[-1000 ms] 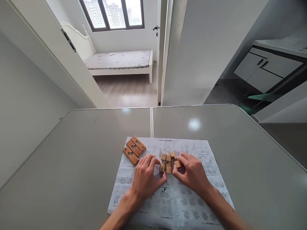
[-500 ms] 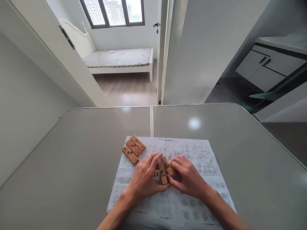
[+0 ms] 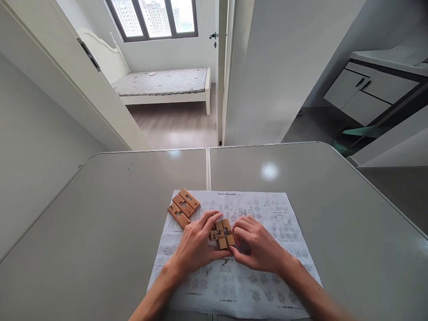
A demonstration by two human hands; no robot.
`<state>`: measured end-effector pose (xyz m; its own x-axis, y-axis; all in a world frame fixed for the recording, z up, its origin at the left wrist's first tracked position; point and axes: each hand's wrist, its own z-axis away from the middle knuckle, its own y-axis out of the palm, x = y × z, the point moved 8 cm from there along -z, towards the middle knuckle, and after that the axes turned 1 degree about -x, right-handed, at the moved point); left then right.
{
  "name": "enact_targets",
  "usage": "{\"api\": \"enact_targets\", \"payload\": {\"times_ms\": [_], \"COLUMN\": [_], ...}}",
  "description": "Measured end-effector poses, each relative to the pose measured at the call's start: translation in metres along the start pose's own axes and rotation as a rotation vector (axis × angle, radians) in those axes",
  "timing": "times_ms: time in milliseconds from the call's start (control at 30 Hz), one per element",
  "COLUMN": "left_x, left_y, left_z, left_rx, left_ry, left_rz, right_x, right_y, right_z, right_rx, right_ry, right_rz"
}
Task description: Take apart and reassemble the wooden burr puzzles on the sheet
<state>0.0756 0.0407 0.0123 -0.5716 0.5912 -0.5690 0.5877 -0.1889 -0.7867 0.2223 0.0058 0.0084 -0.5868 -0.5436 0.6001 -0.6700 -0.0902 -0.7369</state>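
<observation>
A cluster of interlocked wooden puzzle pieces (image 3: 222, 232), one marked with a 3, is held between both hands just above a printed instruction sheet (image 3: 277, 218). My left hand (image 3: 195, 245) grips its left side, fingers curled round it. From the right, my right hand (image 3: 256, 245) pinches it with bent fingers. Three flat notched wooden pieces (image 3: 183, 207) lie side by side on the sheet's far left corner, a little beyond my left hand.
The sheet lies on a grey table (image 3: 100, 214) with a seam (image 3: 207, 169) down its middle. Beyond the table's far edge are an open doorway to a bedroom with a bed (image 3: 160, 84) and, at right, cabinets (image 3: 371, 93).
The separate pieces have been pushed together into a tighter cluster. Both hands have closed in round it and drawn it slightly nearer me.
</observation>
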Motion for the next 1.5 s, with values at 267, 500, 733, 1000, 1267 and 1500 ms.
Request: {"api": "enact_targets", "payload": {"times_ms": [267,500,733,1000,1267,1500], "left_x": [0.003,0.006,0.003,0.004,0.022,0.076], "left_y": [-0.002,-0.001,0.001,-0.002,-0.063,-0.104], "left_z": [0.001,0.000,0.001,-0.001,0.034,0.081], "left_rx": [-0.023,-0.018,0.028,0.016,-0.198,-0.408], "left_ry": [-0.023,-0.014,0.003,0.001,-0.138,-0.440], "left_rz": [-0.075,-0.107,-0.064,0.019,-0.115,-0.323], "right_x": [0.001,0.002,0.002,0.002,-0.002,-0.004], "right_y": [0.000,0.000,0.006,0.006,0.009,0.011], "right_z": [0.000,0.000,0.002,0.001,0.000,0.001], "right_rx": [0.008,-0.007,-0.008,-0.027,-0.057,-0.075], "right_ry": [0.009,0.012,0.001,0.008,0.023,0.025], "right_rz": [-0.061,-0.068,-0.124,-0.131,-0.126,-0.109]}}
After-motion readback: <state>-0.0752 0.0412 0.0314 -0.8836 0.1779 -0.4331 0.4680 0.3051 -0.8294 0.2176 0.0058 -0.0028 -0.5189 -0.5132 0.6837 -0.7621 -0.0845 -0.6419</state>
